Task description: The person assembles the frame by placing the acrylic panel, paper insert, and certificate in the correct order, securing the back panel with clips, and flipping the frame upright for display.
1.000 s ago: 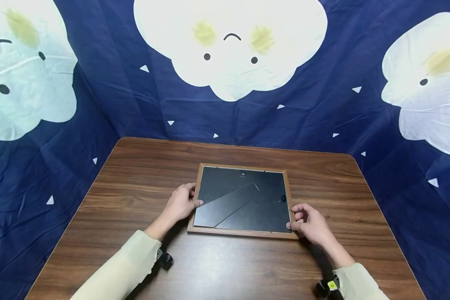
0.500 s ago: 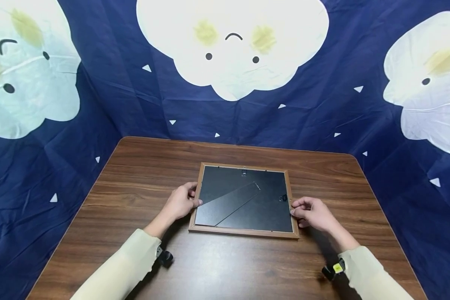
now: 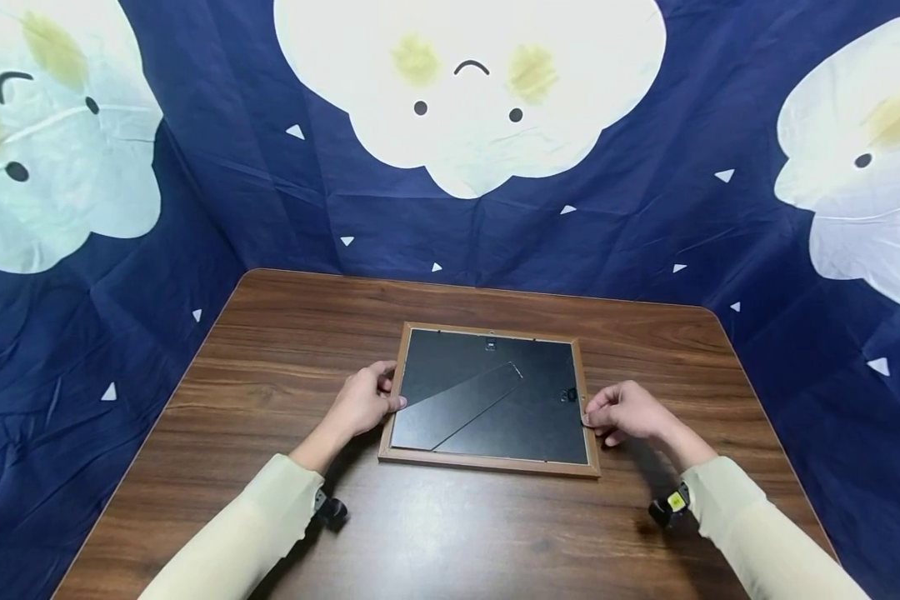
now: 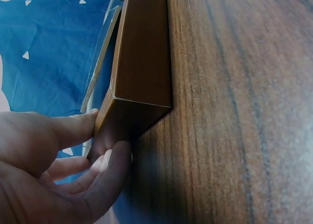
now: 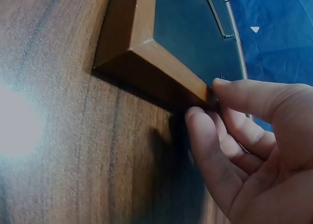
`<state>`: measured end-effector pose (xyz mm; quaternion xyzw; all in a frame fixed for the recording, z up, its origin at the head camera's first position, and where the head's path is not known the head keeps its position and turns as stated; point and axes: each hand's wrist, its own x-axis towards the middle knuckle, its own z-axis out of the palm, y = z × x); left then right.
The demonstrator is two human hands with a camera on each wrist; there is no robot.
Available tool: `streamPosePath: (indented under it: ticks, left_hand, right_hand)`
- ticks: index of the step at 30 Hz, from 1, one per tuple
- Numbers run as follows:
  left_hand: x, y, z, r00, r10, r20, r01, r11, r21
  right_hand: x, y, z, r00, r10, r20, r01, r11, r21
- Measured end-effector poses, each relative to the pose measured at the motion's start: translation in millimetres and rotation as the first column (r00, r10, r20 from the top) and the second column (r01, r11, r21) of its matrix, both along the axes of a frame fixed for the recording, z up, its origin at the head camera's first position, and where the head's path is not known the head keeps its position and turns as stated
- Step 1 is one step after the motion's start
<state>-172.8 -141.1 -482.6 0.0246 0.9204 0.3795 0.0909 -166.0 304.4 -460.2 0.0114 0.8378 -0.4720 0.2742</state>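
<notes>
A picture frame (image 3: 525, 425) lies face down on the table, its black back and wooden rim upward. The flat easel stand (image 3: 453, 412) slants across the back; in the left wrist view its end (image 4: 100, 60) stands slightly off the frame. My left hand (image 3: 363, 400) grips the left edge, thumb on top of the rim and fingers along the outer side. On the right edge my right hand (image 3: 628, 412) pinches the rim, its thumb (image 5: 244, 93) on top and fingertips against the side. A hanging hook (image 3: 568, 395) sits near that edge.
The wood-grain table (image 3: 270, 350) extends all around the frame. Dark blue cloth (image 3: 510, 242) with white cloud shapes hangs behind it and at both sides. A small camera (image 3: 333, 510) is strapped at the left wrist, another (image 3: 666, 507) at the right.
My right hand has slid a short way along the right edge, away from the near corner. The left hand keeps its hold, and the frame lies almost as before.
</notes>
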Motion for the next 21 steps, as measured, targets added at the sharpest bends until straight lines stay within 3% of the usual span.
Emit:
streamPosePath:
  ticks: [8,21]
  left_hand:
    - [-0.2,0.5,-0.9,1.0,0.007,-0.007,-0.007,1.0,-0.001]
    - [0.5,2.1,0.7,1.0,0.006,0.004,-0.006,1.0,0.006]
  right_hand:
    - [-5.4,3.9,0.7,0.997,-0.05,0.065,0.051,0.999,-0.017]
    - [-12.3,-5.1,10.5,0.997,-0.038,0.062,0.031,0.994,0.107]
